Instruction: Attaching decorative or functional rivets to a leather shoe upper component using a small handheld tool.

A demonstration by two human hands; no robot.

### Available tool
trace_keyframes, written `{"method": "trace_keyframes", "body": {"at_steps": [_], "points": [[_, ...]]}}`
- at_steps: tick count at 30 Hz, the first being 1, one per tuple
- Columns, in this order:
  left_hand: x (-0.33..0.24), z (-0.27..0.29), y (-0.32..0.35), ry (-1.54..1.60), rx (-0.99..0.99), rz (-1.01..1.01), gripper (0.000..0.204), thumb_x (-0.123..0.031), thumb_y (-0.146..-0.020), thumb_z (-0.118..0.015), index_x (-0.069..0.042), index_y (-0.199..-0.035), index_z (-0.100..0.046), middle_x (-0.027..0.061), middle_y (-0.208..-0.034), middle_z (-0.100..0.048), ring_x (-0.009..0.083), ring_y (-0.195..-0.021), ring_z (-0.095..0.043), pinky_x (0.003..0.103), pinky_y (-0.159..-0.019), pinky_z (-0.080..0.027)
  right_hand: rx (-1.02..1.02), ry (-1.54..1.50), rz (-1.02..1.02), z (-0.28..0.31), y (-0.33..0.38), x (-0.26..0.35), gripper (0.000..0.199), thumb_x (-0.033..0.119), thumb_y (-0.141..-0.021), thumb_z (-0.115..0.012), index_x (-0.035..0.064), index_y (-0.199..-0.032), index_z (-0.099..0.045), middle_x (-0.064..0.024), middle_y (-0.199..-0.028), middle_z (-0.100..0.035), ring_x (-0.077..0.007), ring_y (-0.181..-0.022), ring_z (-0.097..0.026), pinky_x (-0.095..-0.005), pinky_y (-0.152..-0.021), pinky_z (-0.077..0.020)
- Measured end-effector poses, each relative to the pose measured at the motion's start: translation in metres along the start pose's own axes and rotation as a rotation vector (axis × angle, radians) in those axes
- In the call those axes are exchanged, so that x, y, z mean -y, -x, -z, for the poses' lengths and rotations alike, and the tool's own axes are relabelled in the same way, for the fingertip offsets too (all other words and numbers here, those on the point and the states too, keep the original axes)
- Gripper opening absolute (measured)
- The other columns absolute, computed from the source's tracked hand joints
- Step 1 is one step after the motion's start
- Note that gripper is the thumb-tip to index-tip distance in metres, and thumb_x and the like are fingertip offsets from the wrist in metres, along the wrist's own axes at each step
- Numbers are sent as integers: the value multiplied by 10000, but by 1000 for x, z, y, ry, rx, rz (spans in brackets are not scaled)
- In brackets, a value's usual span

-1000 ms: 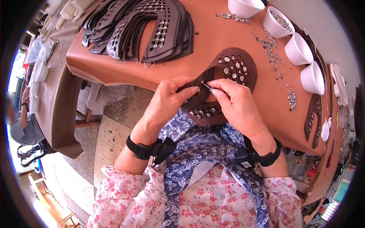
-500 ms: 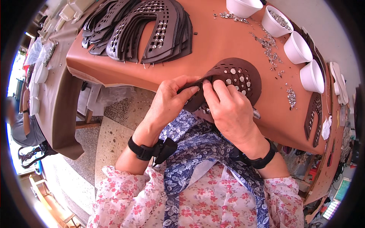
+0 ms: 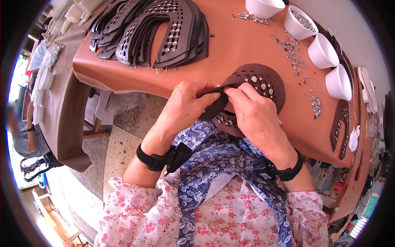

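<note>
A dark brown perforated leather shoe upper [image 3: 272, 82] is bent over the near edge of the table, with round silver studs set among its slots. Its strip on the left side is pinched between the thumb and fingers of my left hand [image 3: 185, 103]. Close beside it, the fingertips of my right hand [image 3: 256, 113] are pressed together on the same strip. Whether a small stud is between those fingertips is hidden. Below my right hand, another studded part of the upper hangs over the blue leaf-patterned apron [image 3: 214, 140].
A stack of U-shaped uppers [image 3: 187, 43] lies at the table's far left. White bowls [image 3: 323, 52] line the right, one holding studs [image 3: 302, 20]. Loose studs [image 3: 293, 52] are scattered beside them. Another upper [image 3: 338, 129] rests at the right edge. A person [image 3: 28, 138] sits far left.
My right hand has shifted slightly right and its fingers have closed more tightly at the strip's edge. My left hand still pinches the upper, which has tilted a little.
</note>
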State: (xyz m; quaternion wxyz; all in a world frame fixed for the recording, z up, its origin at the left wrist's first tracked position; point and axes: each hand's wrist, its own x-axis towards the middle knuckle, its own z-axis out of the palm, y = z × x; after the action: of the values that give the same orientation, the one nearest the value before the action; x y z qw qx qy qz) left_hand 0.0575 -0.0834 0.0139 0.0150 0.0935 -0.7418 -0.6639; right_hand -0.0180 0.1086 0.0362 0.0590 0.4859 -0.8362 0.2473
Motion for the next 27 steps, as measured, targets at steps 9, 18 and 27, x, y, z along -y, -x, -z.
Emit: {"method": "trace_keyframes", "body": {"at_steps": [9, 18, 27], "points": [[-28, -27, -4, 742, -12, 147, 163, -112, -1004, -667, 13, -1099, -714, 45, -909, -746, 73, -752, -702, 222, -664, -571, -57, 350, 114, 49, -11, 12, 233, 107, -857, -652, 66, -1086, -670, -53, -920, -587, -206, -802, -706, -338, -649, -593], [-67, -54, -25, 1067, 100, -153, 168, -152, -1024, -655, -21, -1123, -693, 17, -889, -728, 72, -685, -700, 245, -611, -620, -131, 567, 232, 130, -38, 23, 328, -28, -781, -661, 50, -1091, -733, -78, -965, -655, -271, -856, -679, -384, -716, -556], [-10, -24, -32, 940, -9, 150, 191, -139, -1042, -617, -26, -1188, -668, 37, -928, -741, 113, -717, -728, 286, -641, -638, -66, 317, 147, 34, -41, -17, 265, 93, -849, -653, 57, -1106, -708, -65, -955, -650, -253, -814, -709, -397, -661, -588]]}}
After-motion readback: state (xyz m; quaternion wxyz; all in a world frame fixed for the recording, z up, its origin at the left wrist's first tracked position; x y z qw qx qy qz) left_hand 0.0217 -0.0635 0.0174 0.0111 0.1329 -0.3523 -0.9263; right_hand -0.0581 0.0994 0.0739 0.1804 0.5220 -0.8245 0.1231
